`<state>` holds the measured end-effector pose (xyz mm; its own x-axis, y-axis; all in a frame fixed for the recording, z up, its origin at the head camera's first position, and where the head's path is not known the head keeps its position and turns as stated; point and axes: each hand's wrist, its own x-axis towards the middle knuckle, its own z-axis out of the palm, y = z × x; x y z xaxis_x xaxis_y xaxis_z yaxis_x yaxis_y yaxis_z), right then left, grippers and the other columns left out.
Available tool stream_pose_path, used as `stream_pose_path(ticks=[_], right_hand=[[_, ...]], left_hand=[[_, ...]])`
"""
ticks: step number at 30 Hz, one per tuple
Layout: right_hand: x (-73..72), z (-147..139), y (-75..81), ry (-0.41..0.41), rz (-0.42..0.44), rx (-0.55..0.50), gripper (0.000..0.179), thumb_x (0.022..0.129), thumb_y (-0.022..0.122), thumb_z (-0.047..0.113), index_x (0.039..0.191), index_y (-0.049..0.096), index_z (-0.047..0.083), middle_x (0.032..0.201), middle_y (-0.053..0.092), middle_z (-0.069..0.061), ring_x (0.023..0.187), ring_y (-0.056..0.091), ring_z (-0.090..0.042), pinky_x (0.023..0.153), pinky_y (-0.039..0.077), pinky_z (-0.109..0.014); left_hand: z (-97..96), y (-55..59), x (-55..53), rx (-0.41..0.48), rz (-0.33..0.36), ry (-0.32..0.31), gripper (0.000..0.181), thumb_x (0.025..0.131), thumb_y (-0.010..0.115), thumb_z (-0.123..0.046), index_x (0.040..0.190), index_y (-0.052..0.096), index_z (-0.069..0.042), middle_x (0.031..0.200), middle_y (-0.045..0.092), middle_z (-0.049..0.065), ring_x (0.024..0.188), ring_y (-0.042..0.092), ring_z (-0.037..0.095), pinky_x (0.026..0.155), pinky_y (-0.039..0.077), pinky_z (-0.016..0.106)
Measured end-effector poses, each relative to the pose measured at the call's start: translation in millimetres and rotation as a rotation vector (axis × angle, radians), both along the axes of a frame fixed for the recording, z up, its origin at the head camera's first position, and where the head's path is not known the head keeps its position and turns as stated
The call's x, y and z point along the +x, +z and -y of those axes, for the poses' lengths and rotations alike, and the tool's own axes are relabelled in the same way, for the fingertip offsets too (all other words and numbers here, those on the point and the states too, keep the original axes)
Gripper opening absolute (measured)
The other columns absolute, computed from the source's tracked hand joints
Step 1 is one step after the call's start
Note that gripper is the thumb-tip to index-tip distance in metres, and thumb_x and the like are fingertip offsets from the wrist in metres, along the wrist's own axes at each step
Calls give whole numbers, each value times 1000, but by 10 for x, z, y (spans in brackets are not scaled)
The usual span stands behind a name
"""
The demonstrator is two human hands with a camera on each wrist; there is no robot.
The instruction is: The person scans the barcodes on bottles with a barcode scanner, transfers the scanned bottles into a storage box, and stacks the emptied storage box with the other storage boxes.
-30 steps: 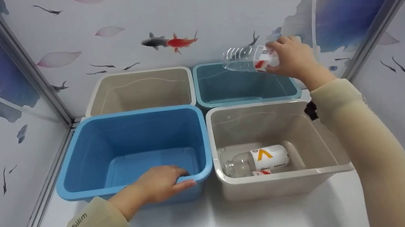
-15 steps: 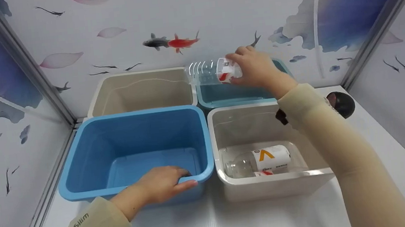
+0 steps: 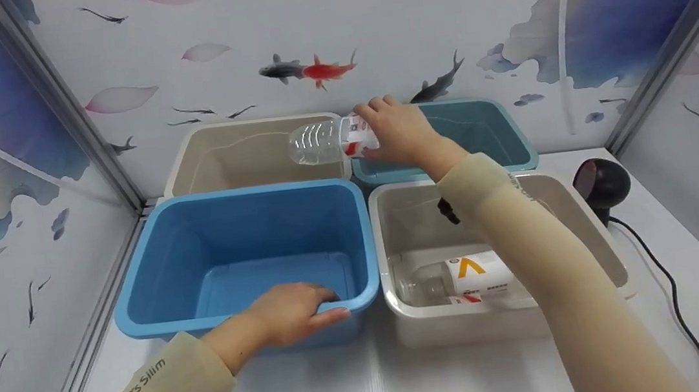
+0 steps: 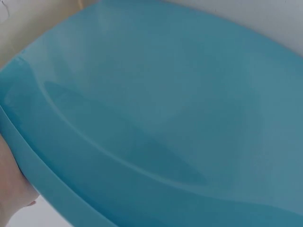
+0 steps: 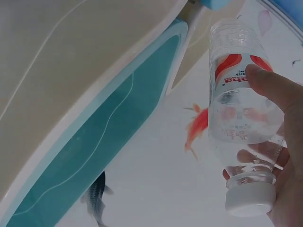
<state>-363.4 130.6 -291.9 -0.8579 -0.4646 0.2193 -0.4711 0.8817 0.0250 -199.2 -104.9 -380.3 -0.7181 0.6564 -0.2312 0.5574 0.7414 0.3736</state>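
Observation:
My right hand grips a clear plastic water bottle with a red and white label. The bottle lies sideways, its base end over the rear beige bin. In the right wrist view, the thumb presses the label of the bottle, and its white cap is on. My left hand holds the front rim of the blue bin, thumb outside and fingers over the edge. The blue bin's wall fills most of the left wrist view.
A teal bin stands at the back right. The front beige bin contains clear bottles, one with a white label. Right of it stands a black rounded device with a cord. Printed panels wall in the white table.
My right hand has carried the bottle leftward from above the teal bin to the rear beige bin, uncovering the black device. My left hand stays on the blue rim.

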Motion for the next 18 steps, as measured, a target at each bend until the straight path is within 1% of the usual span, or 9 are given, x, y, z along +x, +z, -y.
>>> stream_pose_path(ticks=[3,9,13,18], right_hand=[[-31,89,-46,8,14,18,62,82,71,33,134,44,12,131,51,-12,117,47,-29,98,46,-45],[-72,216,-124,-11,35,36,64,81,71,33,135,43,12,134,48,-12,122,44,-29,99,44,-46],[-87,285,-178,-10,61,65,64,82,71,35,136,44,13,132,50,-13,120,46,-30,96,47,-45],[-95,352,-207,-22,109,120,65,83,69,39,138,43,17,131,50,-13,118,47,-30,95,47,-47]], left_hand=[[4,-9,1,-7,1,5,56,95,40,-55,120,61,-10,117,65,4,110,59,23,95,46,43],[5,-13,-2,-7,-3,-1,56,95,39,-55,120,61,-10,117,65,4,109,60,22,95,46,43],[4,-8,-7,-13,-3,4,56,95,40,-55,120,61,-10,116,65,4,108,60,21,94,47,43],[3,-2,-7,-18,1,7,54,95,41,-53,120,62,-10,115,66,4,108,60,21,94,47,42]])
